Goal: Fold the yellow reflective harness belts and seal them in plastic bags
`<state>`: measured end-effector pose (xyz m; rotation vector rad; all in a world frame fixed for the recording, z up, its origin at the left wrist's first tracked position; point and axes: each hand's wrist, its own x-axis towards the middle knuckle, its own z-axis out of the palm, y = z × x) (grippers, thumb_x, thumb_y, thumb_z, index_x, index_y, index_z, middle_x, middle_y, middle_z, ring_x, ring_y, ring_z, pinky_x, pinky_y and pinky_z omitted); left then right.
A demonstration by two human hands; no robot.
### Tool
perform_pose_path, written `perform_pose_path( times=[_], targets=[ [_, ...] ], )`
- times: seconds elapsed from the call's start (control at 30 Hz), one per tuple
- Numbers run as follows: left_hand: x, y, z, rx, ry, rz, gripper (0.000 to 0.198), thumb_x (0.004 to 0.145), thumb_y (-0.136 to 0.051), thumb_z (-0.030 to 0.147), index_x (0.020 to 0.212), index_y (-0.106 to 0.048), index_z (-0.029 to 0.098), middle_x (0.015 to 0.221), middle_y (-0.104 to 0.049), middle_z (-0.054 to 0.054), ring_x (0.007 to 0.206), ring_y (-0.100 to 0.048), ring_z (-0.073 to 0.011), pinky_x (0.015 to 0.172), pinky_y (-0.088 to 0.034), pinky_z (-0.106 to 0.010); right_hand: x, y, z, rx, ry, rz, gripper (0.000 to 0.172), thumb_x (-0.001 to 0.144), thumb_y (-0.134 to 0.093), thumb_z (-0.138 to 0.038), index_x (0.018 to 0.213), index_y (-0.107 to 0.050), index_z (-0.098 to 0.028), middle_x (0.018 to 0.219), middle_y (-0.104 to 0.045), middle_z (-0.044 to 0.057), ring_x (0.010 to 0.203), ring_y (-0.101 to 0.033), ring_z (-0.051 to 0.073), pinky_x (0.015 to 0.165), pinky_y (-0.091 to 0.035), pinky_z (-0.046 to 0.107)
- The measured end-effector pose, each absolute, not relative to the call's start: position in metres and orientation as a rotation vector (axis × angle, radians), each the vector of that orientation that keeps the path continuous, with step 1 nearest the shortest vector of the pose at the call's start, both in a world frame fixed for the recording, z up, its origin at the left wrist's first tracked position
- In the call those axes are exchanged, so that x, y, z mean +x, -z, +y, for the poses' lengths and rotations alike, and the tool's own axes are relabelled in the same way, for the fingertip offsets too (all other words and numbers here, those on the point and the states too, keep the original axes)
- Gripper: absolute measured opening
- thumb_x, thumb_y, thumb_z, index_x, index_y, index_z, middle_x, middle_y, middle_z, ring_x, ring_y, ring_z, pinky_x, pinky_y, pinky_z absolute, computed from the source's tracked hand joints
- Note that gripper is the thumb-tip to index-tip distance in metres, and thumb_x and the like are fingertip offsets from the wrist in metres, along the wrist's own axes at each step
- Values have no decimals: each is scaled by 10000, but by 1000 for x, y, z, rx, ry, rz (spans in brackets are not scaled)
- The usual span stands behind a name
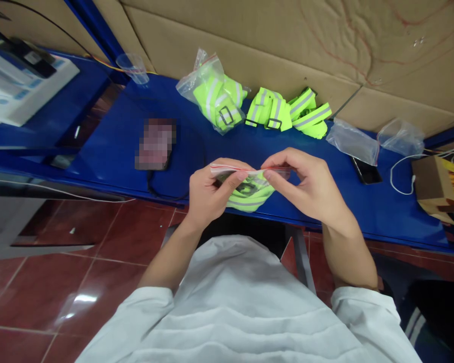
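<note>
Both hands hold a clear zip bag (249,198) over the near edge of the blue table (196,151), right in front of the person's chest. The left hand (208,194) pinches the bag's red-lined top strip between thumb and fingers, and the right hand (310,186) pinches the same strip just to the right. A folded neon-yellow reflective band lies inside the bag. At the far edge lie another bagged band (214,96), loose bands (287,112) to its right, then empty bags (353,141).
</note>
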<state>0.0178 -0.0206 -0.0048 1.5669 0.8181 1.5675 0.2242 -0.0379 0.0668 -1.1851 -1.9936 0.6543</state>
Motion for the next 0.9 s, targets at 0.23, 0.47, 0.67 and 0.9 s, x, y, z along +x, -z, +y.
perform_pose_path(
  times=[0.23,0.47,0.67,0.9],
  targets=[
    [17,2,-19,1484,-1519,876,164,960,-773,365,920,-857,229,935,-831,-48,850,-780,-176,776,-628,-275,223,-65,-37,-1207,-682,-1933,45,925,-713,-198,883,-728,-192,765,-675,-19,666,-565,112,630,-424,252],
    [17,1,-19,1471,-1514,881,142,970,-767,337,941,-864,237,946,-837,-36,850,-775,-152,767,-608,-236,222,-68,-28,-1116,-636,-2087,100,996,-688,-278,993,-735,-189,945,-731,24,811,-633,133,743,-482,255],
    [9,-1,-19,1541,-1380,836,238,1024,-688,383,1016,-857,215,1029,-835,-55,943,-778,-172,828,-609,-246,226,-69,-31,-1121,-560,-2142,108,1017,-641,-252,968,-694,-171,872,-696,21,753,-599,123,703,-457,254],
    [9,1,-21,1653,-1364,866,367,1097,-535,419,1071,-846,226,941,-815,-41,796,-717,-141,701,-527,-243,225,-71,-33,-1123,-567,-2164,129,1025,-661,-298,1026,-716,-182,939,-722,31,811,-628,139,742,-476,264]
  ],
)
